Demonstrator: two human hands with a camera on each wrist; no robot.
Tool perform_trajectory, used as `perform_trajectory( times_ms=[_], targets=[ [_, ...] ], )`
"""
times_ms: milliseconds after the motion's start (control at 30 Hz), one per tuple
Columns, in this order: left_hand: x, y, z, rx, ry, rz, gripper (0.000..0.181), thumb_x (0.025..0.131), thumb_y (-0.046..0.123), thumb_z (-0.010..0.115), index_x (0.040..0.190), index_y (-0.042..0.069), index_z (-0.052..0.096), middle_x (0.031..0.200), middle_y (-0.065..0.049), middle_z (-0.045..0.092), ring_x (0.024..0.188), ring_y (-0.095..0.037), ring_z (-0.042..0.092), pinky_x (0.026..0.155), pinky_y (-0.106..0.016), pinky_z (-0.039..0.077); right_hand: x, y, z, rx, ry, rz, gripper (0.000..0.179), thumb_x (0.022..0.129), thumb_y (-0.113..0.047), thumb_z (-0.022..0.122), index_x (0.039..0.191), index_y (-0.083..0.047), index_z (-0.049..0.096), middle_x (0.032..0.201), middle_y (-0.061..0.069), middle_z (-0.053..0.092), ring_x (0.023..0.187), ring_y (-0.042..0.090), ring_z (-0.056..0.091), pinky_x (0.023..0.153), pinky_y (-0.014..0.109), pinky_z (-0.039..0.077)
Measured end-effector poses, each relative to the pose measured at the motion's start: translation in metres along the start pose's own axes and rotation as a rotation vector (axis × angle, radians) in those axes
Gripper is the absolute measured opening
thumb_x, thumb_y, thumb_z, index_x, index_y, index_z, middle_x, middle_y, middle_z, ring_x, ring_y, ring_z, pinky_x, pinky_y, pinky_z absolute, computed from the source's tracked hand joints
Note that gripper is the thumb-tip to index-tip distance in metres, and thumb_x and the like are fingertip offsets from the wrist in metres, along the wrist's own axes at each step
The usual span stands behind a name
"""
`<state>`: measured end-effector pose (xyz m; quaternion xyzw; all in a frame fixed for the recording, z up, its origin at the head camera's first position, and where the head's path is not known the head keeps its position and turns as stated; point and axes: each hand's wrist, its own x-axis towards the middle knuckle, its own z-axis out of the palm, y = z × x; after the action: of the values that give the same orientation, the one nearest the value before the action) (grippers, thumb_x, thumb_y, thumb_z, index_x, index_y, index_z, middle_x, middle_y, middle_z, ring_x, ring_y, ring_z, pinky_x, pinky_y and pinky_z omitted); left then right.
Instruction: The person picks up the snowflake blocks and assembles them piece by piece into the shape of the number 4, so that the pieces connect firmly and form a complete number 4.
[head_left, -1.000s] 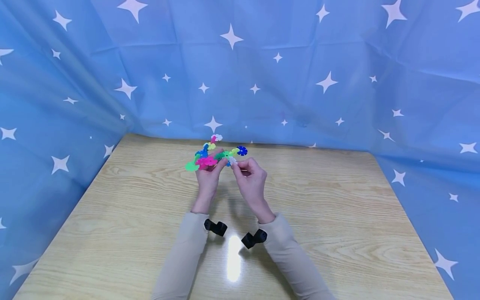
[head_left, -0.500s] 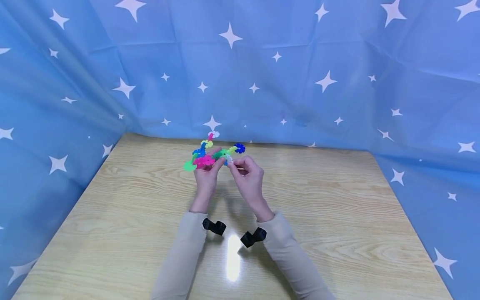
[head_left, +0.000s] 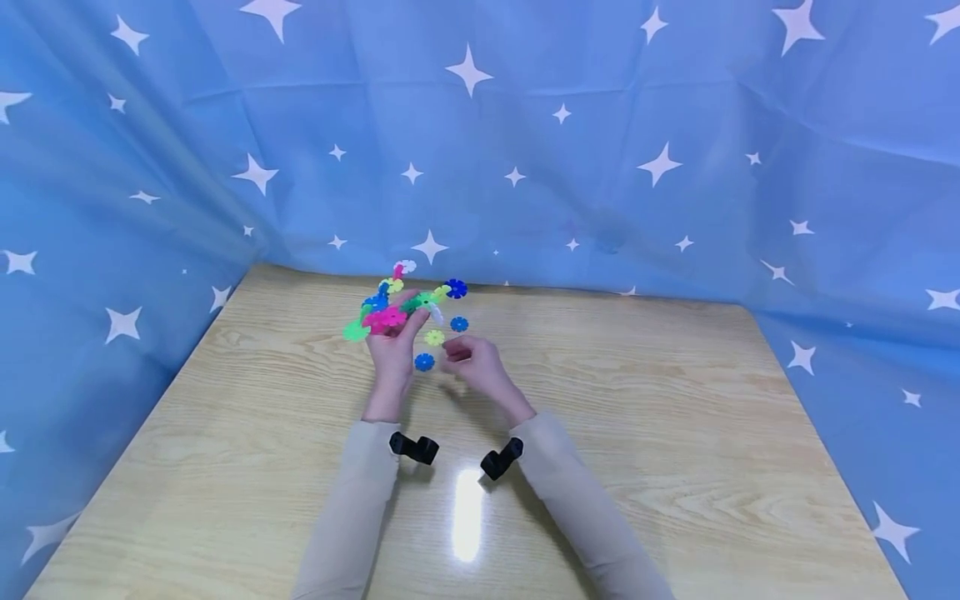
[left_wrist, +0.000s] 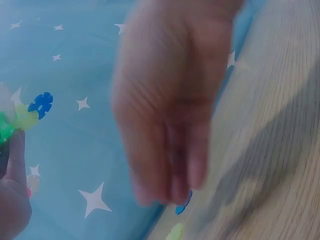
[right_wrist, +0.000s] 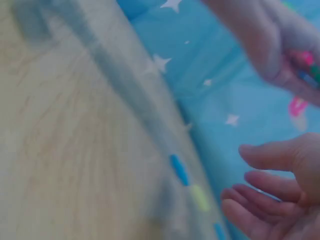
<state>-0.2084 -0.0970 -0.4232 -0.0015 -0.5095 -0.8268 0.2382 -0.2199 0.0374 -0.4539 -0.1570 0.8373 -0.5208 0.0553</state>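
Note:
My left hand (head_left: pixel 392 362) grips a joined chain of colourful flower-shaped plastic discs (head_left: pixel 387 318), raised above the table. Pink, green, blue, yellow and white discs make it up. On its right side a white disc (head_left: pixel 437 314) hangs tilted, and a dark blue disc (head_left: pixel 455 289) forms one end. My right hand (head_left: pixel 477 365) holds nothing; in the right wrist view its fingers (right_wrist: pixel 250 212) are loosely bent and apart from the thumb. Just left of it are a loose yellow disc (head_left: pixel 434 337) and two loose blue discs, one nearer (head_left: pixel 424 362) and one farther (head_left: pixel 459 324).
A wood-grain table (head_left: pixel 637 417) spreads under both arms. Behind it and along its sides hangs a blue curtain (head_left: pixel 570 167) with white stars. Each sleeve carries a black wrist camera, one left (head_left: pixel 414 447) and one right (head_left: pixel 502 458).
My right hand has let go of the white disc and moved down towards the table. The left hand has shifted left with the chain, and the loose discs have come into view.

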Motion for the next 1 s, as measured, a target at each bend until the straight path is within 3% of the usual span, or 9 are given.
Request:
perform_trajectory(
  times_ms=[200,333,500,733,900,1000],
  targets=[
    [0.000,0.000,0.000,-0.014,0.001,0.007,0.028,0.081,-0.004,0.069,0.108,-0.008,0.065,0.109,-0.014,0.067,0.087,-0.010,0.064,0.081,-0.023,0.051,0.016,0.014,0.021,-0.185,-0.046,0.021,0.033,0.082,-0.008,0.071,0.114,0.002,0.064,0.100,0.012,0.065,0.089,0.021,0.060,0.078,0.029,0.053],
    [0.000,-0.001,0.000,0.001,-0.004,0.006,0.028,0.081,-0.001,0.071,0.108,-0.004,0.067,0.113,-0.017,0.065,0.092,-0.011,0.064,0.084,-0.024,0.052,0.025,0.013,0.030,-0.351,-0.057,0.031,0.037,0.082,-0.013,0.072,0.116,0.000,0.064,0.087,0.006,0.059,0.079,0.016,0.050,0.071,0.025,0.047],
    [-0.001,0.000,0.000,0.020,-0.021,0.012,0.031,0.082,-0.001,0.069,0.111,-0.010,0.062,0.114,-0.022,0.063,0.093,-0.011,0.064,0.083,-0.023,0.052,0.032,0.007,0.037,-0.504,-0.067,0.031,0.030,0.082,-0.016,0.074,0.108,-0.002,0.068,0.083,0.005,0.056,0.076,0.016,0.047,0.067,0.025,0.046],
    [-0.001,0.001,-0.002,0.030,-0.039,0.019,0.031,0.083,-0.001,0.069,0.112,-0.010,0.062,0.116,-0.021,0.062,0.090,-0.010,0.064,0.077,-0.021,0.053,0.034,0.003,0.037,-0.498,-0.081,0.066,0.018,0.080,-0.013,0.074,0.090,-0.001,0.065,0.087,0.006,0.055,0.075,0.016,0.051,0.066,0.025,0.048],
    [-0.001,0.000,-0.003,-0.005,-0.042,0.012,0.029,0.083,-0.001,0.068,0.111,-0.008,0.064,0.116,-0.022,0.062,0.089,-0.011,0.066,0.081,-0.025,0.055,0.030,0.005,0.034,-0.438,-0.078,0.066,0.020,0.080,-0.010,0.074,0.091,-0.003,0.059,0.082,0.005,0.057,0.072,0.016,0.051,0.062,0.024,0.047],
    [-0.002,0.000,-0.003,-0.028,-0.040,0.012,0.028,0.083,-0.003,0.068,0.110,-0.007,0.065,0.112,-0.015,0.066,0.088,-0.012,0.066,0.082,-0.028,0.055,0.023,0.008,0.031,-0.368,-0.048,0.056,0.019,0.080,-0.006,0.072,0.092,-0.003,0.058,0.080,0.005,0.058,0.071,0.016,0.052,0.060,0.024,0.046]
  ],
)
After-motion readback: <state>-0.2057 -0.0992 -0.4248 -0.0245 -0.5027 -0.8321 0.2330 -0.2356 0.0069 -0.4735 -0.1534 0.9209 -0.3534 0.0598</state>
